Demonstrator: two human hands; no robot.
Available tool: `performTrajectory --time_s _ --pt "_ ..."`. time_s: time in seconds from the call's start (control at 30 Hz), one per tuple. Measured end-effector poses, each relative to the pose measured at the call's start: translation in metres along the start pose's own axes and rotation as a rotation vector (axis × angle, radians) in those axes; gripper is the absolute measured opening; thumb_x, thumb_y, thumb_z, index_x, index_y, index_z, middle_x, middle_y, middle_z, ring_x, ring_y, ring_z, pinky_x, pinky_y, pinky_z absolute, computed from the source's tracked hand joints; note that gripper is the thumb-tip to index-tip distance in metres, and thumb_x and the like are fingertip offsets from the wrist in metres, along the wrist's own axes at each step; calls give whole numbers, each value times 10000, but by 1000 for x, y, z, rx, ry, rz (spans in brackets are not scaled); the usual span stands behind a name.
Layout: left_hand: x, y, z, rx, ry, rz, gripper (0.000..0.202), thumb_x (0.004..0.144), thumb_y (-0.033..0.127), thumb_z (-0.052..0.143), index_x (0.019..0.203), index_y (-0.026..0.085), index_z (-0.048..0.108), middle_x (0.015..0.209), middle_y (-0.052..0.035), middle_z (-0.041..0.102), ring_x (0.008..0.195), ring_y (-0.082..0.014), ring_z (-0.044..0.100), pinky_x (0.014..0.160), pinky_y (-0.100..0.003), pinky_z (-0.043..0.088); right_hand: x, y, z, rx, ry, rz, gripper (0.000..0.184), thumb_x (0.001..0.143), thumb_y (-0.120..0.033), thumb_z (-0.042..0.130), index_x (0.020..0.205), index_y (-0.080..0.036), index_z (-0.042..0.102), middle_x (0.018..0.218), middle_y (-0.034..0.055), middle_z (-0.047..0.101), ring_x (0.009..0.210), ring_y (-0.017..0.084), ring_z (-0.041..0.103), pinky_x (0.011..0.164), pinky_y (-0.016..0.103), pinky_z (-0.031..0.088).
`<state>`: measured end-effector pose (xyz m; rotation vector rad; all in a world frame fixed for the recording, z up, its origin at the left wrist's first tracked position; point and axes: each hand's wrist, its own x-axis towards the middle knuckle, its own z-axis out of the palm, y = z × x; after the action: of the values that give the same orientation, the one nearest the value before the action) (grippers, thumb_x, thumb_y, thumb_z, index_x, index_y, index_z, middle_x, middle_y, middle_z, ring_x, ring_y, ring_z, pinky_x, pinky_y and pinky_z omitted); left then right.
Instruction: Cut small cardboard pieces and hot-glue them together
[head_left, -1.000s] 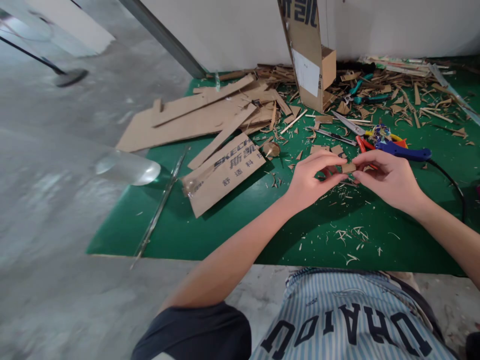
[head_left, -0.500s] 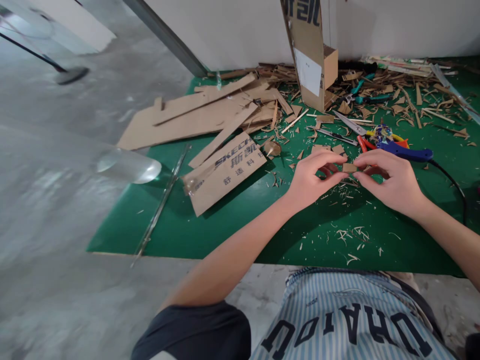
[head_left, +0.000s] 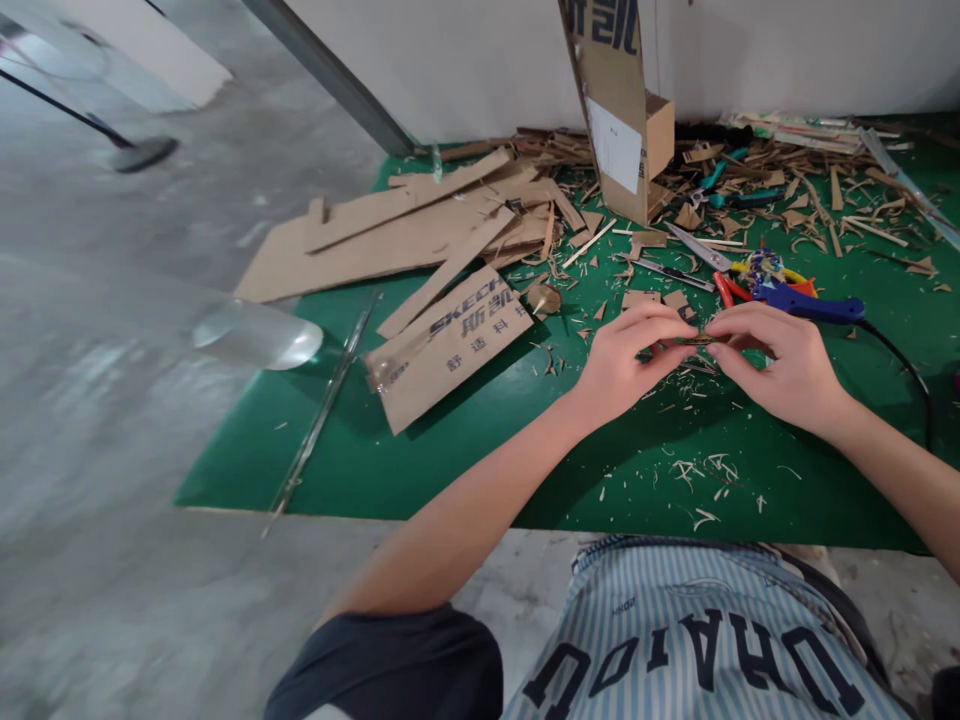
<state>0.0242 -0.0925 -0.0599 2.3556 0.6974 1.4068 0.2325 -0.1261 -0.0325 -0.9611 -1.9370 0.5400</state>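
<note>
Between my fingertips is a small piece of cardboard [head_left: 699, 341], seen nearly edge-on. My left hand [head_left: 628, 352] pinches its left end, and my right hand [head_left: 780, 362] pinches the other. Both hands are held over the green table top. Small cardboard scraps [head_left: 642, 299] lie just beyond my left fingers. Behind my right hand are a blue glue gun [head_left: 810, 303] with a black cord and a pair of scissors [head_left: 701, 247] with red handles. A utility knife [head_left: 672, 273] rests to the left of the scissors.
A tall cardboard strip [head_left: 616, 120] stands upright at the back, among heaped cardboard offcuts and teal-handled pliers [head_left: 742, 198]. Cardboard sheets [head_left: 450, 345] cover the left side of the green table [head_left: 247, 460]. A clear bottle [head_left: 259, 335] and thin transparent sticks [head_left: 322, 415] lie near the left edge.
The cardboard piece has turned in my fingers, from showing its flat face to lying almost edge-on. Both hands stay in nearly the same place.
</note>
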Motion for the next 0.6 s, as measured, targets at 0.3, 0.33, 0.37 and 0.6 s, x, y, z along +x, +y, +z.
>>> performTrajectory --time_s 0.3,0.33,0.37,0.6 --pt "0 5 0 21 -45 12 80 934 201 678 1008 190 649 966 -45 708 849 -101 703 647 -176 575 -2 3 3 -39 -23 -41 115 898 -137 637 980 -194 694 1002 70 724 839 161 704 686 291 627" --pt "0 5 1 22 -55 5 69 943 211 668 1006 195 645 960 -41 703 840 -99 698 646 -180 575 -2 3 3 -51 -27 -48 112 904 -138 627 976 -197 690 992 67 724 839 161 701 689 293 623" --pt "0 5 1 21 -63 -4 63 949 223 659 1004 198 641 953 -36 699 821 -96 692 642 -182 574 -2 3 3 -64 -31 -54 112 909 -136 617 971 -200 686 980 64 723 838 162 699 691 297 620" --pt "1 5 2 -18 -103 -30 48 950 215 649 990 196 629 922 -30 688 761 -95 670 636 -204 570 -1 4 4 -123 -28 -105 115 911 -110 591 935 -209 644 926 50 720 808 167 694 699 316 607"
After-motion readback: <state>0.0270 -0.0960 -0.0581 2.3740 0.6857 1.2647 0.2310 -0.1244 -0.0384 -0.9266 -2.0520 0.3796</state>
